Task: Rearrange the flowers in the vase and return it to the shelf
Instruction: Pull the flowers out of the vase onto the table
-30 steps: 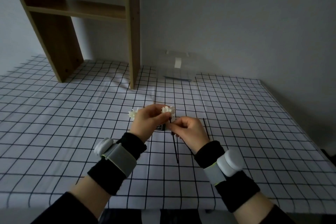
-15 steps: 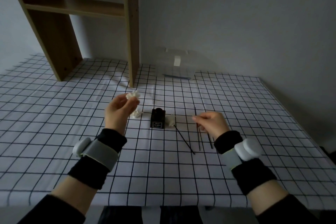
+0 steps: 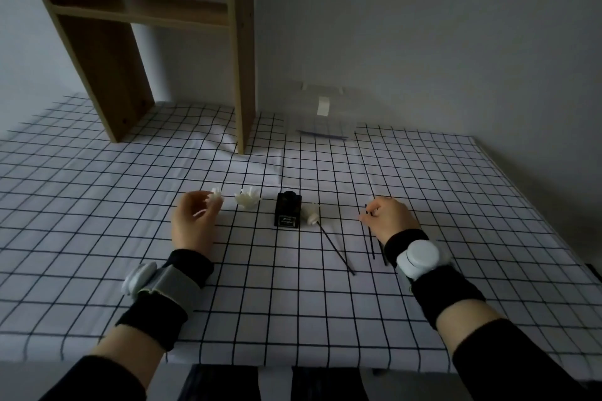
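A small black vase (image 3: 287, 213) stands upright on the checked cloth, with no flowers in it. A white flower on a dark stem (image 3: 327, 236) lies just right of it. A loose white flower head (image 3: 248, 200) rests left of the vase. My left hand (image 3: 193, 221) pinches another white flower head (image 3: 216, 196) at the fingertips, low over the cloth. My right hand (image 3: 388, 219) is closed on a thin dark stem (image 3: 370, 239) at the right; a second stem (image 3: 381, 249) lies beside it, partly hidden by my wrist.
A wooden shelf unit (image 3: 140, 39) stands at the back left, its right post (image 3: 243, 75) on the cloth. A clear plastic box (image 3: 321, 117) sits against the back wall. The table's front edge (image 3: 293, 363) runs just beyond my forearms.
My hands moved apart from the middle, uncovering the vase. The left went left and down with a flower head. The right carried a stem to the right.
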